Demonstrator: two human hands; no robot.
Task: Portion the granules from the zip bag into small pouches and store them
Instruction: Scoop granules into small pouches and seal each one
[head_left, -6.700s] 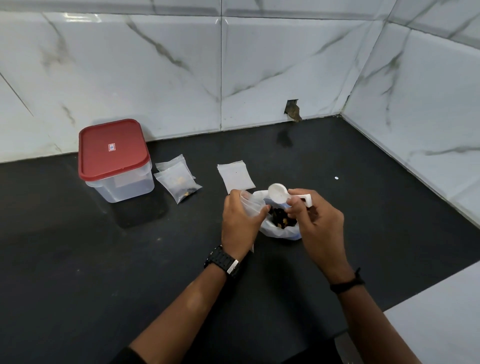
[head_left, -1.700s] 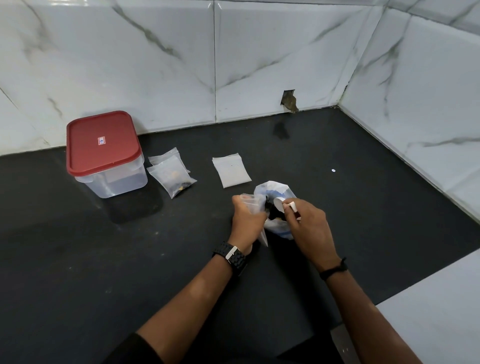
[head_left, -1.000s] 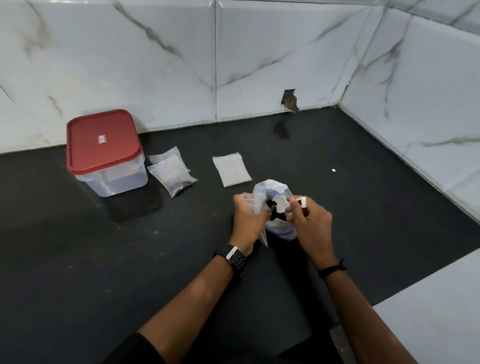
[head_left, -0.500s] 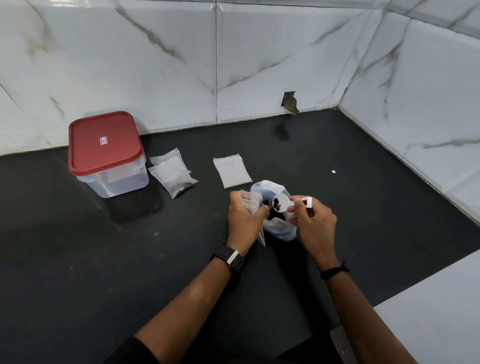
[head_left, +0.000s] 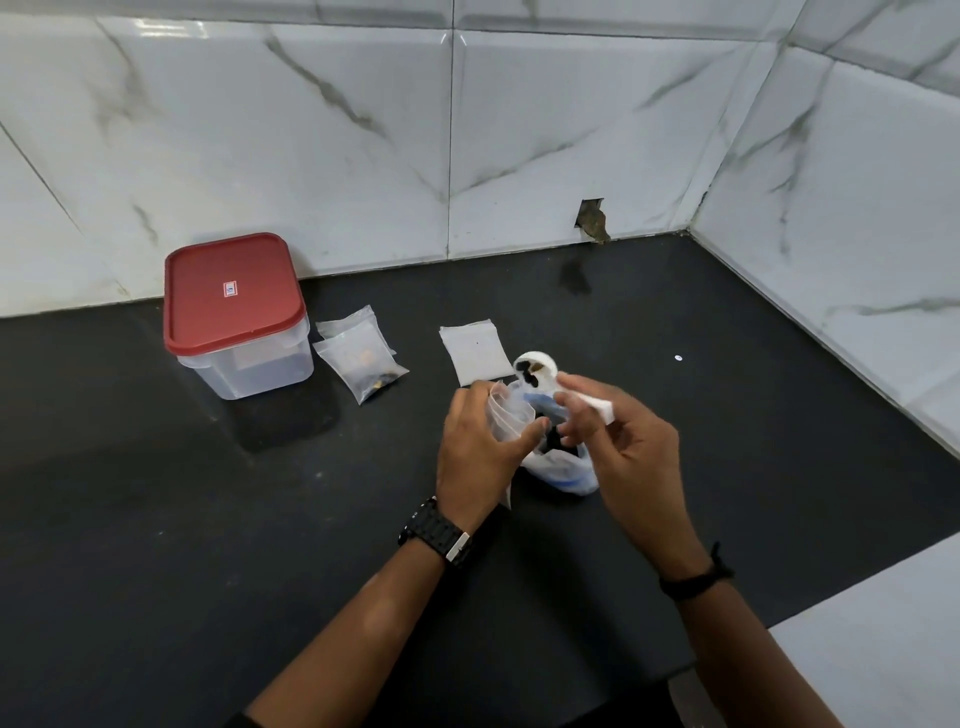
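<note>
My left hand (head_left: 480, 457) pinches a small clear pouch (head_left: 506, 415) open at its mouth. A white plastic scoop (head_left: 537, 370) with a few dark and tan granules in its bowl is raised just above that pouch, its handle gripped by my right hand (head_left: 621, 447). Beneath and between both hands the zip bag (head_left: 563, 467), clear with blue print, stands open on the black counter with dark granules inside. Two filled pouches (head_left: 361, 358) lie next to a clear box with a red lid (head_left: 234, 299). A flat stack of empty pouches (head_left: 475, 351) lies behind the scoop.
The black counter (head_left: 208, 545) ends at marble-tiled walls behind and to the right, with a chipped hole (head_left: 592, 221) in the back tile. A white surface (head_left: 883, 649) adjoins the counter at lower right. A tiny white speck (head_left: 677, 358) lies to the right.
My right hand dipped the scoop into the zip bag, then lifted it out with granules and raised it above the small pouch held by my left hand.
</note>
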